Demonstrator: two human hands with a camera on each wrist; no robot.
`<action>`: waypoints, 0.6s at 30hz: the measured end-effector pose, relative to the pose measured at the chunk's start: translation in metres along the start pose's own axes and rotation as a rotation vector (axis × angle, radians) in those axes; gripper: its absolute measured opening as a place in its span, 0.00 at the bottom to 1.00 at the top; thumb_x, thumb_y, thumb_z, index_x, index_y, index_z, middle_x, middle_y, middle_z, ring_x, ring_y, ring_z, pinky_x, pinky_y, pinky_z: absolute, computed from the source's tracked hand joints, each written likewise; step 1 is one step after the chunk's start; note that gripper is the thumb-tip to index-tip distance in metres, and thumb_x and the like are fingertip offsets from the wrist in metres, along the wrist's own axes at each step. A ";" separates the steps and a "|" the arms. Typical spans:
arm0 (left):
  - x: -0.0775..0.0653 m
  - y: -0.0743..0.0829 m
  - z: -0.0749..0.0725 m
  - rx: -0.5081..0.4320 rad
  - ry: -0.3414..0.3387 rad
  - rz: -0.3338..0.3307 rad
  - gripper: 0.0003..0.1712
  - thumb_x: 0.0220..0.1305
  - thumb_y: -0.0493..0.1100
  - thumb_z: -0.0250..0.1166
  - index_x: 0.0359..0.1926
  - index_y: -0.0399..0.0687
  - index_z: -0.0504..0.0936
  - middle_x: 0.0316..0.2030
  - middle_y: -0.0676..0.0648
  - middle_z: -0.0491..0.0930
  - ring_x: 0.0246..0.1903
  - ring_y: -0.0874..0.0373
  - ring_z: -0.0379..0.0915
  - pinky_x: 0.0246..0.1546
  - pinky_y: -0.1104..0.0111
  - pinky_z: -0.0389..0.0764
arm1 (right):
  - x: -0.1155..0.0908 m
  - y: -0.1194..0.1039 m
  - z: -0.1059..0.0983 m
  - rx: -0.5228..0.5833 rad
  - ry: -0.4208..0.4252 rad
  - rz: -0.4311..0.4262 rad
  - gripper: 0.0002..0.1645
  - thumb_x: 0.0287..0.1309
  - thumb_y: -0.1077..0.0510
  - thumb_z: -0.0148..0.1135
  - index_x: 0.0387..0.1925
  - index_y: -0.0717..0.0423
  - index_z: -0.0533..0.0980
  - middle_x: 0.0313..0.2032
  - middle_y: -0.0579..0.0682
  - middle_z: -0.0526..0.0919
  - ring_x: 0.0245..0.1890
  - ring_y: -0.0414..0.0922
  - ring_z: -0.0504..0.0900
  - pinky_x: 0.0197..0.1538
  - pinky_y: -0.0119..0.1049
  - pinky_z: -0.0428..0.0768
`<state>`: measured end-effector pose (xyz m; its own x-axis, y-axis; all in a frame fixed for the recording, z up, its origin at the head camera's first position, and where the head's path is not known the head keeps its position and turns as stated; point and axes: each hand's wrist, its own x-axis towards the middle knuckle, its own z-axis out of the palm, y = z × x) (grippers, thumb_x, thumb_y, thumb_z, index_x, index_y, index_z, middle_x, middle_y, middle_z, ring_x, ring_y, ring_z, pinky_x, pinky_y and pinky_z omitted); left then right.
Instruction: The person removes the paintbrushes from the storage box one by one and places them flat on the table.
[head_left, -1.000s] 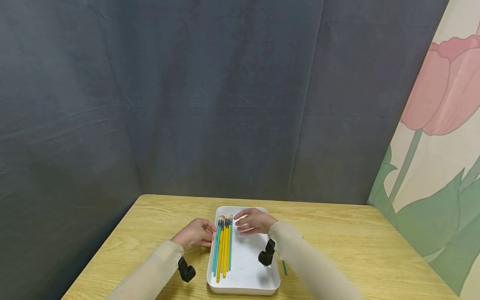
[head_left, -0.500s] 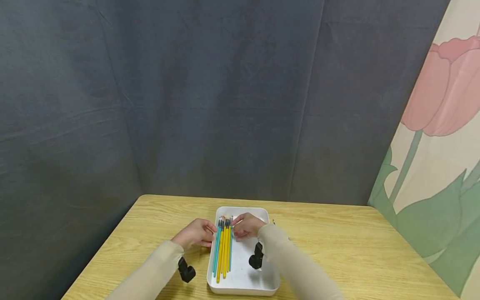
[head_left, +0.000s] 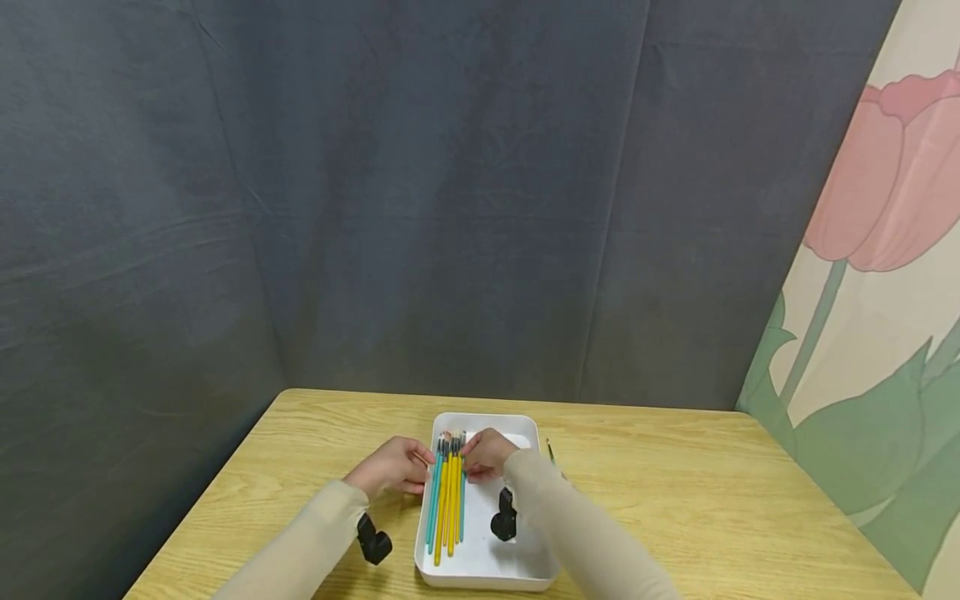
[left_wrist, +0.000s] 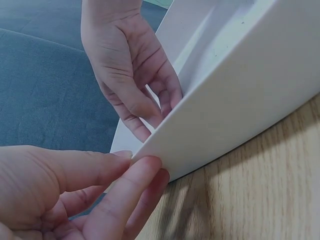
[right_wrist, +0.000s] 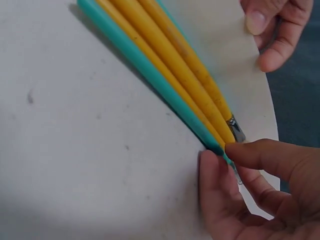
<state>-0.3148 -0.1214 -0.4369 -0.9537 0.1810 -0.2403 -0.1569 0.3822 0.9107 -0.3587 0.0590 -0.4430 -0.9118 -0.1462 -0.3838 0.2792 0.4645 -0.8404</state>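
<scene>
A white tray (head_left: 495, 557) lies lengthwise on the table. Along its left side several paintbrushes, yellow (head_left: 447, 508) and teal (head_left: 432, 508), lie side by side with their bristles toward the far end. My left hand (head_left: 392, 468) pinches the tray's left wall between thumb and fingers, plain in the left wrist view. Inside the tray, my right hand (head_left: 487, 454) has its thumb and fingers around the ferrule end of the rightmost teal paintbrush (right_wrist: 150, 72). The thumb tip also lies against the neighbouring yellow paintbrush (right_wrist: 175, 57). Part of the teal ferrule is hidden behind the fingers.
On the wooden table (head_left: 697, 508), another paintbrush (head_left: 551, 452) lies right of the tray, partly hidden by the right sleeve. A dark curtain (head_left: 465, 208) hangs behind the table. The wall at the right bears a tulip picture (head_left: 885, 175).
My right hand has moved left and slightly down onto the rightmost teal paintbrush, its fingers closing there. The table paintbrush's tip has come into sight beside the sleeve. My left hand stays put.
</scene>
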 end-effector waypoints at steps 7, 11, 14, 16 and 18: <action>-0.003 0.002 0.001 0.002 0.003 0.002 0.12 0.58 0.24 0.62 0.44 0.31 0.77 0.31 0.42 0.75 0.27 0.56 0.75 0.30 0.66 0.85 | -0.005 -0.002 0.006 -0.050 0.041 -0.028 0.09 0.51 0.75 0.63 0.34 0.63 0.74 0.20 0.50 0.74 0.19 0.41 0.72 0.29 0.32 0.83; -0.003 0.003 0.002 -0.002 0.003 0.007 0.12 0.58 0.24 0.62 0.44 0.31 0.77 0.31 0.42 0.75 0.27 0.56 0.75 0.30 0.66 0.85 | 0.001 -0.002 0.008 -0.175 0.079 -0.069 0.13 0.45 0.77 0.64 0.26 0.61 0.71 0.20 0.51 0.73 0.17 0.42 0.73 0.24 0.33 0.83; -0.003 0.002 0.002 -0.002 0.004 0.007 0.12 0.58 0.23 0.62 0.44 0.31 0.77 0.31 0.42 0.75 0.27 0.56 0.76 0.30 0.66 0.85 | 0.005 -0.002 0.010 -0.283 0.119 -0.091 0.16 0.40 0.77 0.67 0.25 0.60 0.70 0.21 0.52 0.73 0.15 0.42 0.74 0.22 0.33 0.82; -0.003 0.002 0.002 0.004 0.006 0.006 0.12 0.58 0.24 0.62 0.44 0.31 0.77 0.31 0.42 0.75 0.27 0.56 0.76 0.30 0.66 0.85 | 0.005 -0.003 0.012 -0.334 0.139 -0.089 0.16 0.40 0.76 0.68 0.25 0.61 0.70 0.23 0.53 0.74 0.15 0.42 0.73 0.22 0.32 0.81; -0.002 0.002 0.002 0.003 0.006 0.005 0.12 0.58 0.24 0.62 0.44 0.31 0.77 0.31 0.42 0.75 0.27 0.56 0.76 0.30 0.66 0.85 | 0.002 -0.004 0.013 -0.341 0.144 -0.078 0.16 0.41 0.76 0.68 0.26 0.62 0.70 0.23 0.53 0.74 0.15 0.43 0.74 0.22 0.33 0.82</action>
<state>-0.3122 -0.1193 -0.4354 -0.9558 0.1778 -0.2340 -0.1515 0.3842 0.9108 -0.3581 0.0456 -0.4448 -0.9661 -0.0792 -0.2458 0.1136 0.7245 -0.6799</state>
